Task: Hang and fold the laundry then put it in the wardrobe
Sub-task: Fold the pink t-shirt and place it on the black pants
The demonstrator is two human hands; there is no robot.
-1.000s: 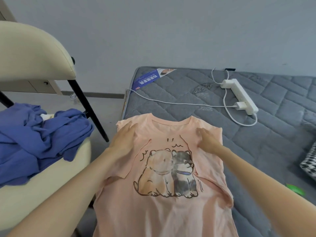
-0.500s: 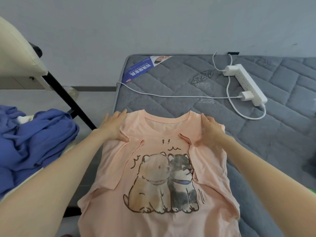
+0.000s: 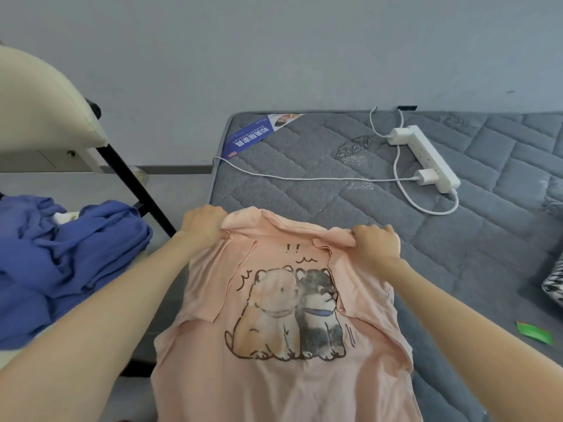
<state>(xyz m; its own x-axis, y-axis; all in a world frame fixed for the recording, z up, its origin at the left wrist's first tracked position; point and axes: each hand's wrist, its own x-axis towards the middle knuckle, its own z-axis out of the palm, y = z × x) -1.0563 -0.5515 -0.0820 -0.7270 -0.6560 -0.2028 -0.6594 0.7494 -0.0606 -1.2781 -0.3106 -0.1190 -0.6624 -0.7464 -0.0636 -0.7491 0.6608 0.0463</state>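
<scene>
The shirt (image 3: 283, 385), pale pink with a printed bear and dog on its front, lies spread on the near left part of the mattress (image 3: 304, 190). Its top edge runs between the two grips and its hem reaches toward the person, out of view. The left grip (image 3: 202, 228) has its fingers curled round the shirt's top left corner, with cloth bunched under the knuckles. The right grip (image 3: 376, 243) pinches the top right corner in the same way, fingers closed over a roll of fabric. Between the grips the top edge is turned over, so the neckline is hidden. Below each grip a side flap lies folded inward over the front, just beside the print.

Beyond the right grip, well apart, a white power strip (image 3: 426, 156) lies on the grey quilted mattress with a charger (image 3: 426, 177) plugged in. Its cable (image 3: 304, 178) runs across to the mattress edge beyond the left grip. A blue label (image 3: 249, 138) sits at the far corner.

Left of the left grip, a heap of blue clothes (image 3: 61, 263) rests on a cream chair (image 3: 39, 108) with a black frame. Right of the right grip, near the frame's edge, lie a green scrap (image 3: 534, 332) and a black-and-white patterned thing (image 3: 553, 286).
</scene>
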